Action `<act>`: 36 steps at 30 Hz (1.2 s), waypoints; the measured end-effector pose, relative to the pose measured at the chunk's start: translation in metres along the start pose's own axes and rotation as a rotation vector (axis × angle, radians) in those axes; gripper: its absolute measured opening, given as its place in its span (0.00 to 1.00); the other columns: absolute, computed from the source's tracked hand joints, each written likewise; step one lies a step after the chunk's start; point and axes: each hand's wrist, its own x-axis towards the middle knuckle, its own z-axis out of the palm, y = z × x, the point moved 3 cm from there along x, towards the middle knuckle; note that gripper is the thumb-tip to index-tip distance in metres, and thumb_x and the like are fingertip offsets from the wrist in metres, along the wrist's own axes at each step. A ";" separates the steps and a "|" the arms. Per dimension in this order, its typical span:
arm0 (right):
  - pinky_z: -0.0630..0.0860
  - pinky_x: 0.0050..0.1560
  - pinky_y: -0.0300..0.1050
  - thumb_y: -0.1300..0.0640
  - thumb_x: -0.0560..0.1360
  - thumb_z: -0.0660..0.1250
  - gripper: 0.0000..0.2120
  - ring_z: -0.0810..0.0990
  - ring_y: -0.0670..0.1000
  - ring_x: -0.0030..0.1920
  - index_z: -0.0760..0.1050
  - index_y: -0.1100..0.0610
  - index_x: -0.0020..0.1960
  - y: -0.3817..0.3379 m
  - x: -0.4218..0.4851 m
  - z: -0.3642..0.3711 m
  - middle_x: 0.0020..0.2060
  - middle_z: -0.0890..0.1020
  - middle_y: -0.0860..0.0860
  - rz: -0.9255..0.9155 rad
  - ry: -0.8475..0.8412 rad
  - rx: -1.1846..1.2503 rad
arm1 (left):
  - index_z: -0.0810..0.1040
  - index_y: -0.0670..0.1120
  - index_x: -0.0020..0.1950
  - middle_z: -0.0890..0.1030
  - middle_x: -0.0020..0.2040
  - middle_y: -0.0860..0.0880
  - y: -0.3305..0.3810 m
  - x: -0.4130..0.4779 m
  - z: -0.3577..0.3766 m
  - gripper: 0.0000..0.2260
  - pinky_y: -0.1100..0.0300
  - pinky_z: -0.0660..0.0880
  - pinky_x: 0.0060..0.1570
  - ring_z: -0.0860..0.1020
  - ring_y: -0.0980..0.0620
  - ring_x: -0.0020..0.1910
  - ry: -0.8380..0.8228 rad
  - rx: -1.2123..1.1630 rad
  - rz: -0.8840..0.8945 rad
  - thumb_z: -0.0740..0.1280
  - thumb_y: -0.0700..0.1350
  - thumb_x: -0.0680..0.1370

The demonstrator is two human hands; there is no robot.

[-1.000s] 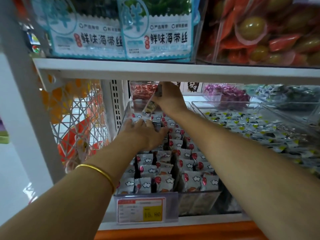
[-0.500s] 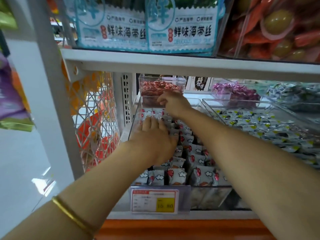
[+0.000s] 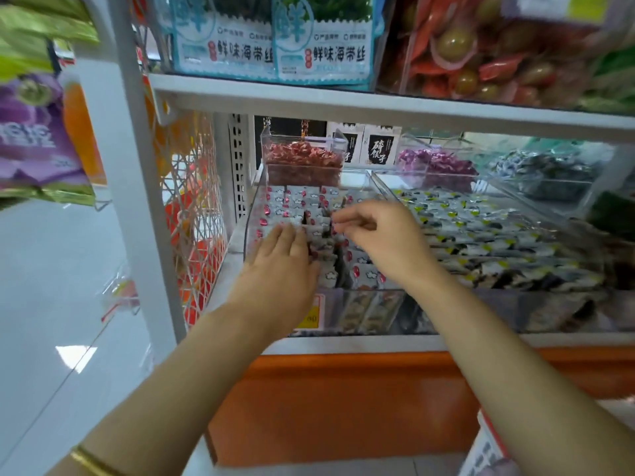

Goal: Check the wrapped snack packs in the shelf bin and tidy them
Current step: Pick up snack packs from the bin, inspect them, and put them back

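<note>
A clear plastic shelf bin (image 3: 252, 214) holds rows of small white snack packs (image 3: 295, 202) with red dots and cloud marks. My left hand (image 3: 278, 262) lies flat, palm down, on the packs at the bin's left front, fingers together. My right hand (image 3: 381, 235) hovers over the middle of the bin, its fingertips curled down onto the top edges of packs; whether it grips one I cannot tell. The front rows are partly hidden by both hands.
A white shelf board (image 3: 343, 104) hangs close above the bin. Behind stands a bin of red sweets (image 3: 302, 159); to the right a bin of green-and-white packs (image 3: 481, 228). A price tag (image 3: 311, 314) sits at the front. A wire mesh side panel (image 3: 192, 207) stands left.
My right hand drew back from the bin's far end to its middle. My left hand slid toward the front. The view pulled back and down.
</note>
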 end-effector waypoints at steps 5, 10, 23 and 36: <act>0.71 0.43 0.24 0.60 0.74 0.68 0.08 0.75 0.35 0.40 0.82 0.55 0.52 -0.009 -0.022 0.008 0.42 0.80 0.43 -0.082 -0.080 -0.169 | 0.38 0.44 0.76 0.40 0.77 0.46 -0.003 -0.018 0.008 0.30 0.56 0.33 0.70 0.37 0.51 0.75 -0.041 0.129 0.075 0.40 0.59 0.80; 0.70 0.52 0.48 0.52 0.75 0.66 0.06 0.69 0.50 0.50 0.81 0.51 0.47 -0.010 -0.024 0.023 0.41 0.80 0.45 -0.149 -0.235 -0.542 | 0.36 0.44 0.76 0.39 0.77 0.46 -0.008 -0.020 0.013 0.33 0.58 0.31 0.68 0.36 0.51 0.75 -0.012 0.197 0.090 0.40 0.62 0.78; 0.80 0.37 0.45 0.62 0.76 0.65 0.06 0.80 0.47 0.33 0.76 0.56 0.42 0.001 -0.048 -0.038 0.37 0.81 0.52 0.060 0.361 0.416 | 0.61 0.53 0.74 0.68 0.70 0.55 -0.008 -0.029 -0.024 0.32 0.65 0.61 0.62 0.66 0.56 0.67 0.282 -0.414 0.129 0.59 0.63 0.72; 0.78 0.32 0.36 0.68 0.72 0.66 0.07 0.81 0.47 0.31 0.79 0.60 0.47 0.019 -0.081 -0.038 0.30 0.82 0.51 0.330 0.228 0.945 | 0.80 0.43 0.46 0.83 0.36 0.49 -0.002 -0.023 -0.017 0.13 0.66 0.76 0.30 0.79 0.57 0.31 0.102 -1.214 -0.190 0.60 0.49 0.79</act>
